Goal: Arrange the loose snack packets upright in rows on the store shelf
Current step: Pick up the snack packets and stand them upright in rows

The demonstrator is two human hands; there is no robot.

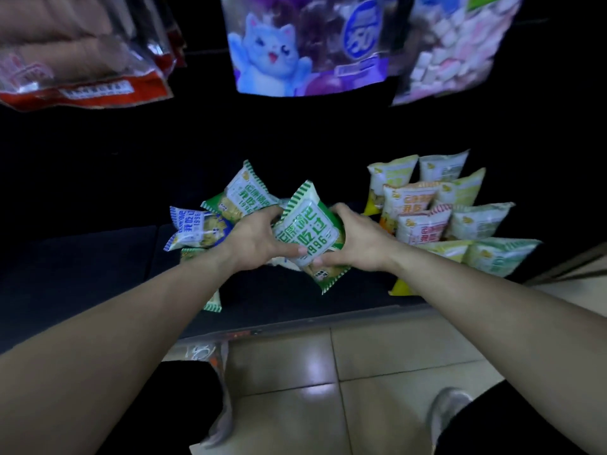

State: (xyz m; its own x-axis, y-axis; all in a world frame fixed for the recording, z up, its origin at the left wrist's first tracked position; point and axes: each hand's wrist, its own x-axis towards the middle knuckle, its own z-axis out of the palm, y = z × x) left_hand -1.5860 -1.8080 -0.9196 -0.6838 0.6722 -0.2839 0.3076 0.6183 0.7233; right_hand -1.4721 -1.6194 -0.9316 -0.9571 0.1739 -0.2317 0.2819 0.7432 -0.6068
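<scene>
Low down, dark store shelf [98, 257], with upright rows of pale yellow, orange, pink and green packets [460, 221] standing at its right end and a loose heap of green and blue packets [210, 221] tumbled left of centre. Just above that heap, between both hands, one puffy green-and-white striped packet [308, 231] marked 1996, tilted on a corner. Gripped on its left edge by left hand [253, 241] and on its right edge by right hand [361, 238], fingers curled behind, thumbs pressed on lower front.
</scene>
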